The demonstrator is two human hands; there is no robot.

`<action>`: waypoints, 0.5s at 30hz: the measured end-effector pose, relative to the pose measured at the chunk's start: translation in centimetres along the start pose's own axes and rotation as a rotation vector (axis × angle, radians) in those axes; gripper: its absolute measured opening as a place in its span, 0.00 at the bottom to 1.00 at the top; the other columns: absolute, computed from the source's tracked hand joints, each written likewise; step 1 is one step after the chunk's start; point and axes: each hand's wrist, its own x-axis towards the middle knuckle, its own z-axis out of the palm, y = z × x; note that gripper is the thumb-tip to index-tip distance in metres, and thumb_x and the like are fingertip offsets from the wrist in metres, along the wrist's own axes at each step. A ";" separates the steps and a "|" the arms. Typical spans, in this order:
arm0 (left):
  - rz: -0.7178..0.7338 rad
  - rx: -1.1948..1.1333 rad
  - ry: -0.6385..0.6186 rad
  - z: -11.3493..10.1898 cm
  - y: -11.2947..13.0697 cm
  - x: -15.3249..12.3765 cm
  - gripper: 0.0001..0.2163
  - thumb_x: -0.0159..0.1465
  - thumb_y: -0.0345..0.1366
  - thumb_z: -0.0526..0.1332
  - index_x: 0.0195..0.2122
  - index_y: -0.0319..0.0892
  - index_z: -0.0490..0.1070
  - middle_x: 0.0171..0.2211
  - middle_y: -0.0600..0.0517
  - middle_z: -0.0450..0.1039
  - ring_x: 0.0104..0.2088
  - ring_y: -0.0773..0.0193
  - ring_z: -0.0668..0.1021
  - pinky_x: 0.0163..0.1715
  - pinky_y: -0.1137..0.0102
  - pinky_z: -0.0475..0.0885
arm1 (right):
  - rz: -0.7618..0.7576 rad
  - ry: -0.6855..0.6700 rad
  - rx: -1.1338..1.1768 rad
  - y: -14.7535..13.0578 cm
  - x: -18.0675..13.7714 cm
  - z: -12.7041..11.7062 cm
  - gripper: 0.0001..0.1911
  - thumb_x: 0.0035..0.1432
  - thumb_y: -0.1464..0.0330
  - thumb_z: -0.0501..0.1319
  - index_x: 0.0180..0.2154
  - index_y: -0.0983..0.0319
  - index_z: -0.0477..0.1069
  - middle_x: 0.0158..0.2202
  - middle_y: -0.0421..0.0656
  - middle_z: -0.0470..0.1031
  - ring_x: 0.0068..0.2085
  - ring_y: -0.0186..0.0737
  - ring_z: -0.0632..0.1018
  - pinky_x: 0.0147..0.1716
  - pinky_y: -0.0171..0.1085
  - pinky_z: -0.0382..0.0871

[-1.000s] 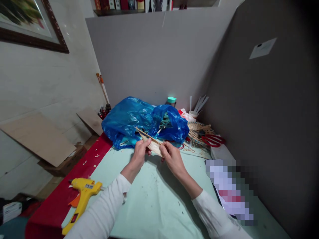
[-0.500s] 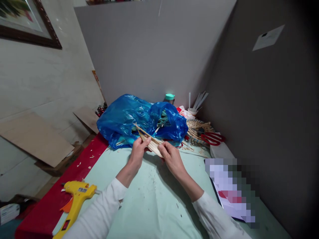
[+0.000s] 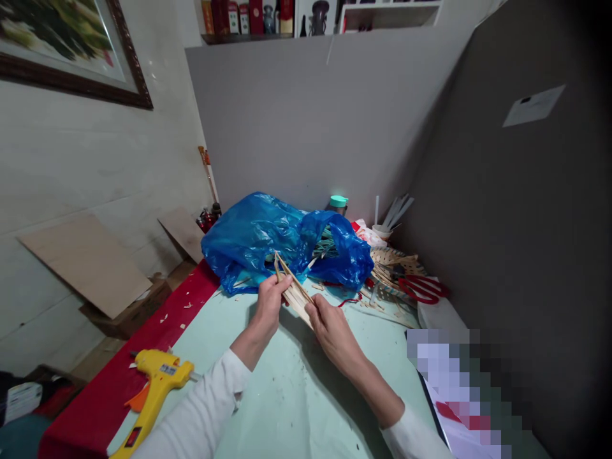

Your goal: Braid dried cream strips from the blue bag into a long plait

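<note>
A pale, straw-coloured dried husk (image 3: 297,299) with long fibres and a pointed, split far end is stretched between my hands above the table. My left hand (image 3: 268,305) pinches its left edge between thumb and fingers. Farther down, at the near right end, my right hand (image 3: 335,328) grips it, covering that end. Just beyond the tip lies a crumpled blue plastic bag (image 3: 258,223), its mouth showing green strips (image 3: 325,243) inside.
A yellow glue gun (image 3: 160,382) lies at the left by my forearm. Red-handled scissors (image 3: 423,288) rest by a woven basket (image 3: 394,255) at the right. A blurred-out flat object (image 3: 449,376) lies near my right sleeve. Grey panels (image 3: 306,127) enclose the back and right.
The view has tilted up and shifted left, bringing shelves into sight. My right hand has drawn slightly nearer and lower, and the husk slants more steeply between both hands.
</note>
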 end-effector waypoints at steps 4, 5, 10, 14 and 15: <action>0.019 -0.042 0.048 -0.7 0.1 0.7 0.13 0.50 0.42 0.67 0.24 0.40 0.65 0.19 0.59 0.62 0.19 0.73 0.65 0.19 0.76 0.58 | -0.052 -0.003 -0.148 0.1 0.2 -0.9 0.12 0.66 0.65 0.44 0.29 0.58 0.56 0.22 0.38 0.64 0.24 0.36 0.64 0.25 0.34 0.51; 0.016 -0.054 0.044 -0.7 0.1 0.8 0.13 0.50 0.42 0.67 0.25 0.40 0.65 0.19 0.58 0.63 0.19 0.72 0.65 0.19 0.76 0.59 | -0.055 0.007 -0.175 0.0 0.3 -1.3 0.12 0.66 0.66 0.43 0.30 0.58 0.57 0.23 0.39 0.66 0.24 0.36 0.65 0.25 0.34 0.52; 0.008 -0.105 0.027 -0.3 -0.4 0.9 0.13 0.50 0.42 0.64 0.32 0.41 0.67 0.25 0.54 0.70 0.23 0.66 0.72 0.22 0.73 0.66 | -0.117 -0.073 -0.431 -0.6 1.7 -3.9 0.14 0.66 0.71 0.45 0.30 0.61 0.65 0.27 0.42 0.73 0.28 0.35 0.72 0.26 0.32 0.56; 0.074 -0.096 0.100 -0.3 0.4 1.3 0.12 0.51 0.38 0.60 0.36 0.43 0.65 0.27 0.53 0.72 0.26 0.63 0.75 0.28 0.70 0.70 | -0.178 -0.080 -0.548 -1.2 4.5 -5.6 0.17 0.67 0.67 0.48 0.30 0.61 0.71 0.30 0.44 0.75 0.31 0.38 0.74 0.30 0.33 0.60; 0.102 -0.083 0.127 -0.5 0.9 1.4 0.11 0.51 0.37 0.59 0.36 0.43 0.64 0.26 0.54 0.71 0.26 0.64 0.75 0.29 0.70 0.70 | -0.187 -0.053 -0.580 -1.3 5.5 -6.0 0.16 0.67 0.68 0.48 0.32 0.61 0.72 0.32 0.46 0.75 0.33 0.40 0.74 0.32 0.34 0.61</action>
